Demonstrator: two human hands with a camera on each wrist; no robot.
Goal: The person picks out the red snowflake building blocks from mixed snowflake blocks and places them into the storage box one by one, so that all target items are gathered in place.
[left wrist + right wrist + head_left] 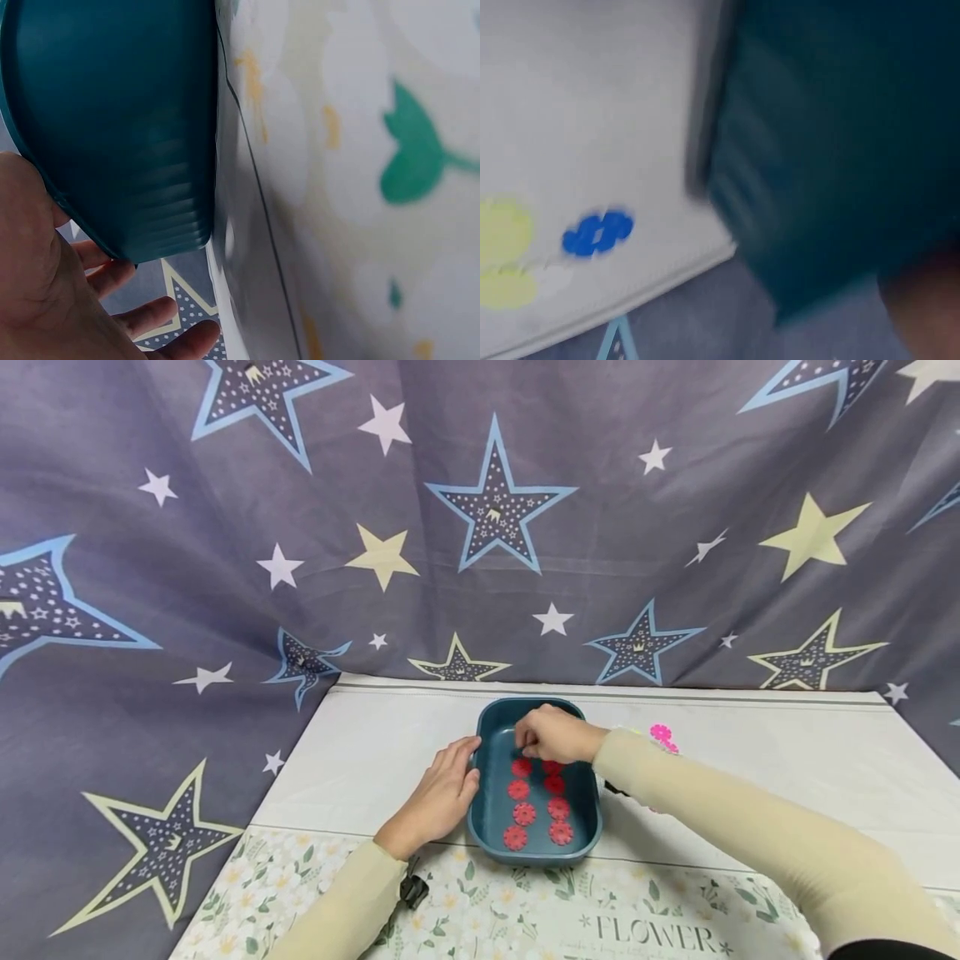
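A dark teal rectangular tub stands on the table with several red flower-shaped pieces lying in two columns on its floor. My left hand rests against the tub's left side, fingertips at the rim; in the left wrist view its fingers are spread and loosely bent beside the wall. My right hand reaches into the far part of the tub, fingers bent downward just above the farthest red pieces. Whatever may be between those fingertips is hidden. In the right wrist view that hand shows only as a blurred edge.
Right of the tub, partly behind the right sleeve, lie pink flower pieces. The right wrist view shows a blue flower piece and yellow pieces on the white cloth. A star-patterned curtain hangs behind the table.
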